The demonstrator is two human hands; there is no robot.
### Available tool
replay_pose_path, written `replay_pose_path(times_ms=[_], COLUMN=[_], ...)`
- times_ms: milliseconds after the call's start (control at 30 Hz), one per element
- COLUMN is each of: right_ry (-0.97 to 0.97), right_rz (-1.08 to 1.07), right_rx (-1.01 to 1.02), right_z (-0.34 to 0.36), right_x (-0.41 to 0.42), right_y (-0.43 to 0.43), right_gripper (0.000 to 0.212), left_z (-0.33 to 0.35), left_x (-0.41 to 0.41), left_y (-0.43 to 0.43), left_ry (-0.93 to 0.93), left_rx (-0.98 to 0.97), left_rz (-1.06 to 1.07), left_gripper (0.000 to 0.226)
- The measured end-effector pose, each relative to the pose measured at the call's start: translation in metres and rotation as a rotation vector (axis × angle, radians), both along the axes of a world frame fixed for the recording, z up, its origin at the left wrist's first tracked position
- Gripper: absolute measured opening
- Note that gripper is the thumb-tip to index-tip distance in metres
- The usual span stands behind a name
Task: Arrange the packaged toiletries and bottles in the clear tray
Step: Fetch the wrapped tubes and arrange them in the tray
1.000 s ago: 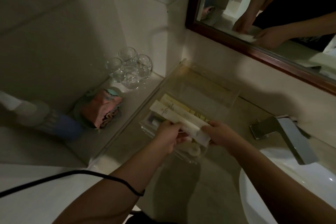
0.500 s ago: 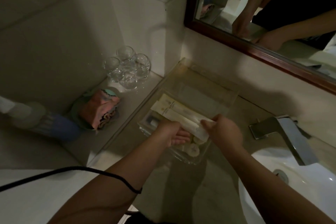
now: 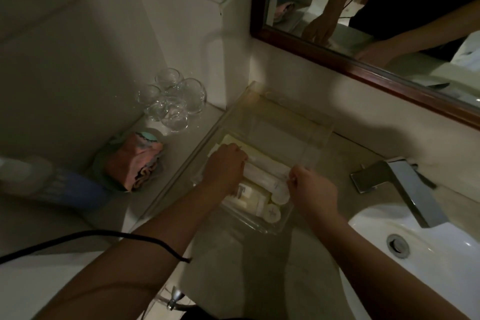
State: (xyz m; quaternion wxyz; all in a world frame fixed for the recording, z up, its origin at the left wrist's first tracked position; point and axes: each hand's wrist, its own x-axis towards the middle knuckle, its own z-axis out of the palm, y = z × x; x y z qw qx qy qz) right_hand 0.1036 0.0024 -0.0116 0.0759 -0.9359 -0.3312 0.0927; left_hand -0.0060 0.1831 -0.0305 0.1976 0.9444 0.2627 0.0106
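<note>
A clear tray (image 3: 315, 135) stands on the vanity counter against the wall under the mirror. Long pale packaged toiletries (image 3: 262, 166) lie across its near half. Small white bottles (image 3: 250, 196) with round caps (image 3: 272, 212) lie in its front corner. My left hand (image 3: 226, 166) presses down on the left end of the packets, fingers curled over them. My right hand (image 3: 313, 189) pinches the right end of the same packets at the tray's right wall. The far half of the tray looks bare.
Several upturned drinking glasses (image 3: 171, 101) stand on the left ledge behind a folded pink cloth (image 3: 135, 162) on a dish. A chrome faucet (image 3: 405, 187) and white basin (image 3: 415, 254) sit to the right. A black cable (image 3: 91, 238) crosses my left forearm.
The packets, held above the tray a second ago, have been lowered flat into it. My left hand has shifted up onto their left end, my right hand has moved right to the tray wall.
</note>
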Motion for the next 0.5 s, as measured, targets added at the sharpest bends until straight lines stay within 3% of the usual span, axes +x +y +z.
replay_pose_path(times_ms=[167, 300, 500], right_ry=[-0.027, -0.04, -0.055], right_rz=[0.071, 0.11, 0.05], right_rx=[0.01, 0.013, 0.088], right_z=[-0.007, -0.012, -0.016], right_x=[0.001, -0.004, -0.001], right_y=[0.002, -0.001, -0.003], right_gripper=[0.026, 0.032, 0.011], left_z=[-0.006, -0.01, -0.01], left_x=[0.001, -0.001, -0.004], left_y=[0.004, 0.001, 0.0], left_ry=[-0.066, 0.091, 0.106], left_rx=[0.102, 0.074, 0.078], left_rz=[-0.049, -0.1, -0.09], left_gripper=[0.035, 0.043, 0.045])
